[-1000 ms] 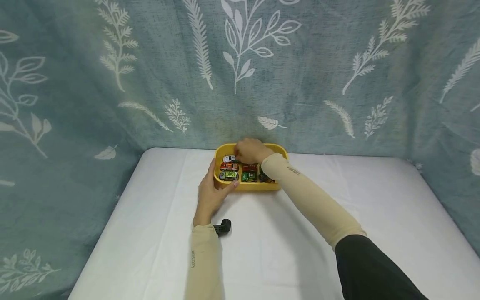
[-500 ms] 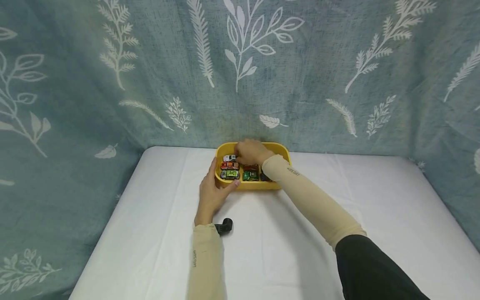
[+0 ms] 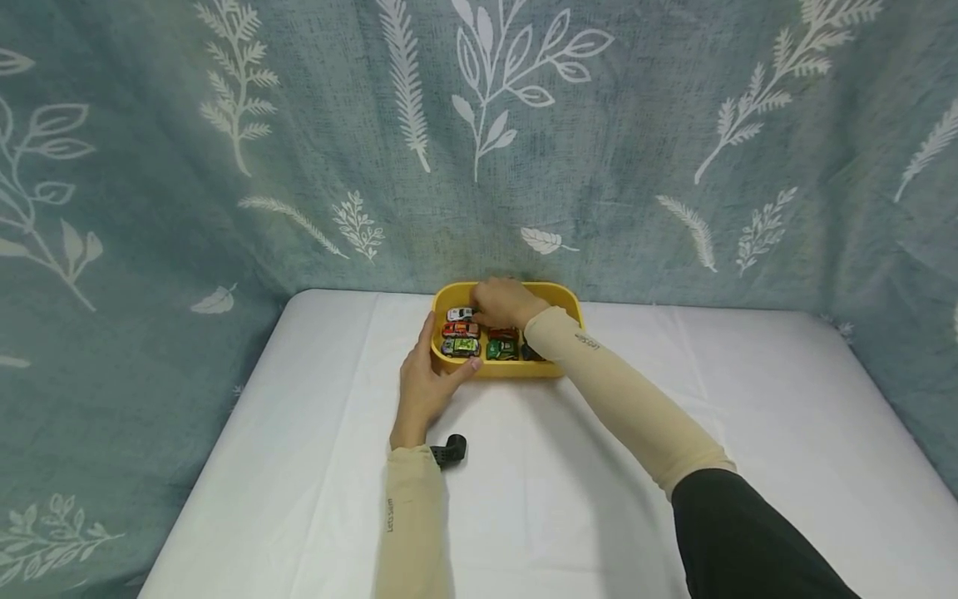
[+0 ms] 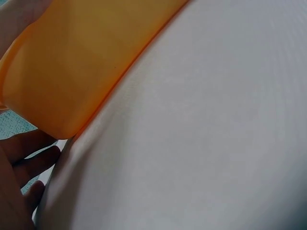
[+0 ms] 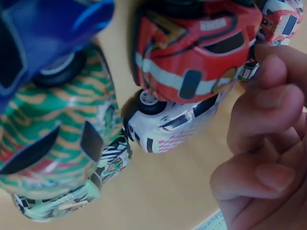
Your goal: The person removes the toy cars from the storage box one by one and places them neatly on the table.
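At the far edge of the table stands a yellow tray (image 3: 516,372) with several small toy cars in it. My left hand (image 3: 427,387) holds its near left corner, thumb on the front rim and fingers along the left side. Inside the tray my right hand (image 3: 509,303) has curled fingers at a toy car with white and red markings (image 5: 283,21); the thumb is hidden. Left of the hand sit a white car (image 3: 458,314), an orange car (image 3: 461,329) and a lime car (image 3: 460,348). A green car (image 3: 502,349) and a red car (image 5: 192,57) are close by.
A white cloth (image 3: 329,466) covers the table. Behind it hangs a blue-green curtain (image 3: 599,166) with white leaf prints, close to the tray's back. A black wrist camera (image 3: 451,450) sits on the left wrist. The right forearm (image 3: 629,399) crosses over the tray's right part.
The view has shifted slightly, so the tray and both arms appear a little farther right. Both hands keep their places at the tray, and no car visibly moves.
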